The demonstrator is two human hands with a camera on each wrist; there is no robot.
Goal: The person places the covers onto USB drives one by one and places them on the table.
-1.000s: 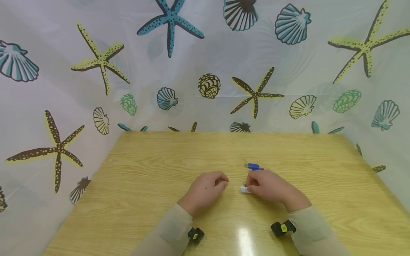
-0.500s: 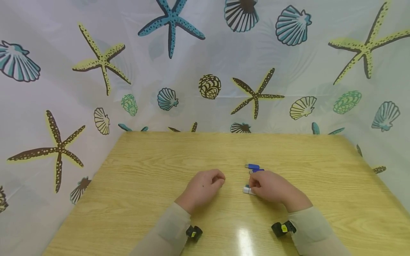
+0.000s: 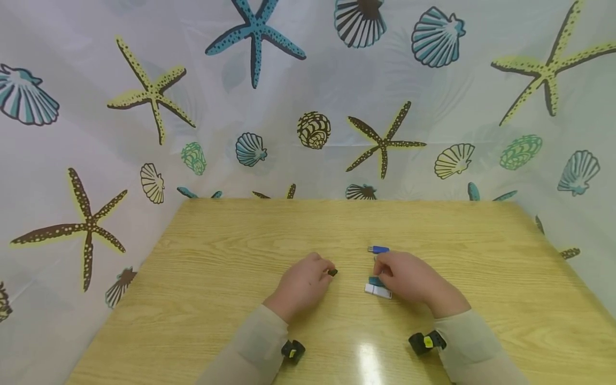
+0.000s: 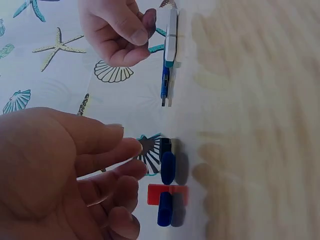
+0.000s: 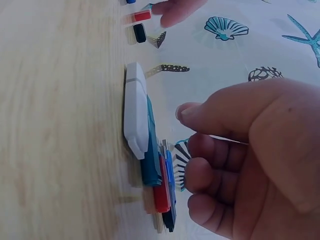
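In the head view my left hand (image 3: 302, 282) is close over the table with loosely bent fingers. A small dark cap (image 3: 332, 272) shows at its fingertips. The left wrist view has these fingers apart from a row of small caps, among them a blue cap (image 4: 168, 168), a red cap (image 4: 155, 195) and another blue cap (image 4: 164, 212). My right hand (image 3: 409, 279) hovers beside a white capped USB flash drive (image 3: 378, 291) and a teal flash drive (image 3: 376, 281). Thumb and fingers stand apart, holding nothing. A red flash drive (image 5: 161, 194) lies behind the teal one.
A blue flash drive (image 3: 380, 249) with a bare metal plug lies beyond my right hand. The wood-grain table (image 3: 231, 235) meets a curtain (image 3: 279, 166) printed with starfish and shells at its back and sides.
My right fingers have let go of the white flash drive and drawn back slightly, uncovering it and the teal one. My left hand has shifted a little left, and the dark cap now shows.
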